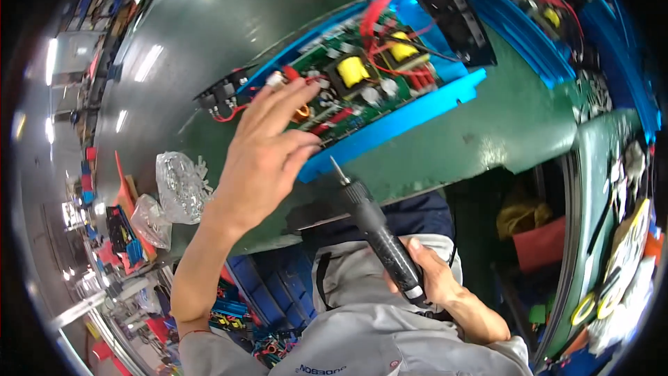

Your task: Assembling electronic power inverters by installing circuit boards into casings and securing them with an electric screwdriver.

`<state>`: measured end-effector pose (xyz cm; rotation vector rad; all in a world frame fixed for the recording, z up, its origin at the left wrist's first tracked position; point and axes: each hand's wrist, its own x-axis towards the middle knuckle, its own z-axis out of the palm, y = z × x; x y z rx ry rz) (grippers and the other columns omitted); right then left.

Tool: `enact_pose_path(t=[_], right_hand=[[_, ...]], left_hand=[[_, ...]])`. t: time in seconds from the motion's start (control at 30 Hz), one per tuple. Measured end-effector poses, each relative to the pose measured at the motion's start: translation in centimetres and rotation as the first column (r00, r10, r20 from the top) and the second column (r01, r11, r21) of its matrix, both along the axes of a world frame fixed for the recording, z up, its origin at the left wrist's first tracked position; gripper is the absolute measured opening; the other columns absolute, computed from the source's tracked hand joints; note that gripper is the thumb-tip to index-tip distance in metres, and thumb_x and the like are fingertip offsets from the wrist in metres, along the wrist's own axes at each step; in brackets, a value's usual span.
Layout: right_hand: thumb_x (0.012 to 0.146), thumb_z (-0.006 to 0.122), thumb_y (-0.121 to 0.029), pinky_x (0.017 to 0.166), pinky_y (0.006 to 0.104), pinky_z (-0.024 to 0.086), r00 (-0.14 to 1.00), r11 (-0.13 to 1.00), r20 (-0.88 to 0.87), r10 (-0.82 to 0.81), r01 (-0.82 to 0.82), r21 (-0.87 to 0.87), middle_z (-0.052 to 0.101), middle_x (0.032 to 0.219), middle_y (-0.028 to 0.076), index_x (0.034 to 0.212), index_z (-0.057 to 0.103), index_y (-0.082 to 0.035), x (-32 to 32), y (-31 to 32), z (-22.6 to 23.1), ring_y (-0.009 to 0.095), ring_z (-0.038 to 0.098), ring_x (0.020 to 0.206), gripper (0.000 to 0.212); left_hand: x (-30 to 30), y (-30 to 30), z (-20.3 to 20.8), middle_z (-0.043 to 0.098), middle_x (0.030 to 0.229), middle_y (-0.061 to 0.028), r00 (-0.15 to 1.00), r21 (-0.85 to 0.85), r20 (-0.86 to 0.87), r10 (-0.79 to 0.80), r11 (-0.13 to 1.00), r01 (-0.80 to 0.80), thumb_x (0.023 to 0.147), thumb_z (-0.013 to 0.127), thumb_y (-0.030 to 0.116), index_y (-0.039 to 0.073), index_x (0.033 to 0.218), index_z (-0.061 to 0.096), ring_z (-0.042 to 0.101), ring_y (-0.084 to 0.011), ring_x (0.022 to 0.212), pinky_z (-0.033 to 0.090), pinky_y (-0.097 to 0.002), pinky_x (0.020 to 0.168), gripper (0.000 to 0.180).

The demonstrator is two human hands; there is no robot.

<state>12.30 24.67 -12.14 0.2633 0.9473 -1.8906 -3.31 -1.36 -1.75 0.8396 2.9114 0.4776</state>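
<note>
My right hand point(433, 273) is wrapped round the black electric screwdriver point(379, 233), low in front of my body. Its metal bit points up and left, just short of the blue metal housing point(403, 117). Over the left end of the green circuit board point(379, 108) my left hand point(268, 150) reaches with fingers stretched out, touching or nearly touching the parts there. The board lies in the housing and carries yellow-wrapped transformers point(353, 71). Thick red wires point(381, 10) loop up at its far right, beside a black end panel point(456, 21). My left fingertips hide some components.
Housing and board rest on a green-topped bench point(515, 125). More blue housings point(518, 21) with boards lie at the far right. Clear plastic bags point(182, 186) sit left of my left arm. Blue bins point(268, 289) stand below the bench edge; tape rolls point(584, 308) lie at right.
</note>
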Motion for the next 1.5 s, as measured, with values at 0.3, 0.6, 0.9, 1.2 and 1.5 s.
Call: enact_pose_path(t=[0.3,0.6,0.9,1.2,1.5], right_hand=[[0.100,0.022,-0.071,0.055,0.0285,0.046,0.997,0.998,0.072,0.005,-0.010,0.061,0.064,0.072,0.009,0.142,0.050,0.001,-0.1,-0.2,1.1,0.016,0.057,0.058,0.088],[0.101,0.024,-0.072,0.051,0.0299,0.040,0.988,0.976,0.155,-0.006,0.039,-0.214,0.055,0.059,0.008,0.142,0.050,0.001,0.1,-0.8,0.1,0.018,0.051,0.051,0.088],[0.097,0.032,-0.074,0.053,0.0275,0.041,0.857,0.690,-0.504,-0.102,0.427,0.585,0.061,0.076,0.005,0.120,0.056,-0.005,1.7,8.1,1.1,0.013,0.054,0.060,0.077],[0.091,0.073,-0.013,0.096,0.0439,0.046,0.403,-0.105,-0.464,0.789,0.832,0.544,0.061,0.117,0.018,0.127,0.062,-0.002,-10.0,8.3,7.8,0.036,0.057,0.110,0.039],[0.073,0.084,-0.013,0.089,0.0408,0.050,-0.309,0.519,-0.448,0.839,0.701,0.489,0.062,0.112,0.009,0.123,0.063,-0.012,-17.9,-1.3,7.1,0.030,0.062,0.105,0.055]], left_hand=[[1.3,0.1,1.7,0.039,0.158,-0.0220,0.986,-0.003,0.166,-0.022,1.000,0.023,0.084,0.061,-0.005,-0.005,0.108,0.068,0.029,-0.0392,0.151,0.024,-0.0513,0.123,0.024],[2.1,0.4,0.5,0.050,0.152,-0.0164,0.998,0.075,0.050,0.043,0.996,-0.047,0.083,0.075,0.014,-0.006,0.103,0.068,0.040,-0.0320,0.146,0.029,-0.0504,0.121,0.029],[5.4,-1.9,-2.6,0.059,0.141,-0.0186,0.918,0.309,-0.278,0.285,0.931,-0.196,0.077,0.081,0.007,0.005,0.106,0.070,0.054,-0.0391,0.132,0.041,-0.0547,0.112,0.031],[10.6,-6.1,-6.6,0.060,0.138,-0.0156,0.770,0.447,-0.213,0.602,0.761,-0.471,0.091,0.068,0.002,0.001,0.113,0.068,0.053,-0.0382,0.132,0.041,-0.0493,0.111,0.022],[9.9,-6.6,-8.0,0.058,0.138,-0.0145,0.756,0.461,-0.135,0.641,0.716,-0.525,0.090,0.072,0.009,0.003,0.116,0.065,0.051,-0.0373,0.134,0.043,-0.0458,0.109,0.028]])
